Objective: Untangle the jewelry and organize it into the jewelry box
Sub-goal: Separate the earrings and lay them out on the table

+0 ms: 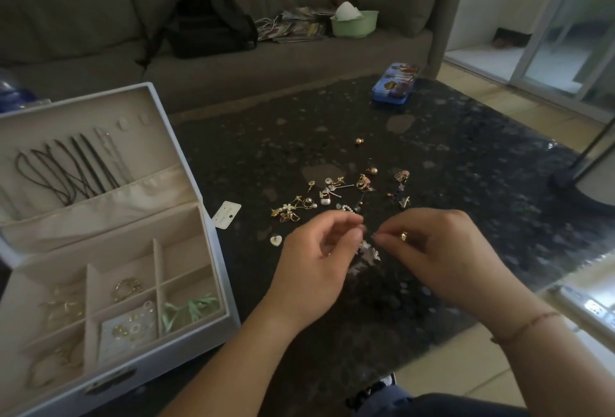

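Note:
A white jewelry box (186, 163) stands open at the left, with dark cords hung in its lid and gold pieces and a green ribbon in its compartments. Several small gold and pearl pieces (336, 191) lie scattered on the dark table. My left hand (319, 250) and my right hand (432, 250) are close together above the table, fingertips nearly touching. Between them they pinch a small pale piece with white petal-like charms (367, 250) hanging down. A gold ring shows on a finger of my right hand. A white heart-shaped piece (275, 240) lies left of my left hand.
A white earring card (228, 213) lies beside the box. A blue tin case (394, 85) sits at the table's far side. Behind is a grey sofa with a black backpack (209, 25) and a green bowl (354, 23). A dark stand base (585, 183) is at the right.

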The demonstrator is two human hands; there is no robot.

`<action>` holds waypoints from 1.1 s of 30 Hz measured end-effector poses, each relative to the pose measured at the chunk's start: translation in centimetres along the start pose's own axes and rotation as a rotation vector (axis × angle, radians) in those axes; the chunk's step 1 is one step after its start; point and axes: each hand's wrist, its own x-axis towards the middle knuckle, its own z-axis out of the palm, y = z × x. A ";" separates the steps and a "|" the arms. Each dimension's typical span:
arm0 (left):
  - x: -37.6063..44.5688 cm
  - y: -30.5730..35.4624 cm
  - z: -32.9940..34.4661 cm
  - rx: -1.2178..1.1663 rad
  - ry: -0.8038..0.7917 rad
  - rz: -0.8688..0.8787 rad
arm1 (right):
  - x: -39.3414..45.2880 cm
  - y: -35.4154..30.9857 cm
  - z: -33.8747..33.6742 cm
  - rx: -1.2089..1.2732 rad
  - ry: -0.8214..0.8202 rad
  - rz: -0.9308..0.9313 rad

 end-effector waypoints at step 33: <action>-2.4 0.8 -1.8 -0.807 0.019 -0.725 | 1.5 0.3 2.0 -0.066 -0.221 0.404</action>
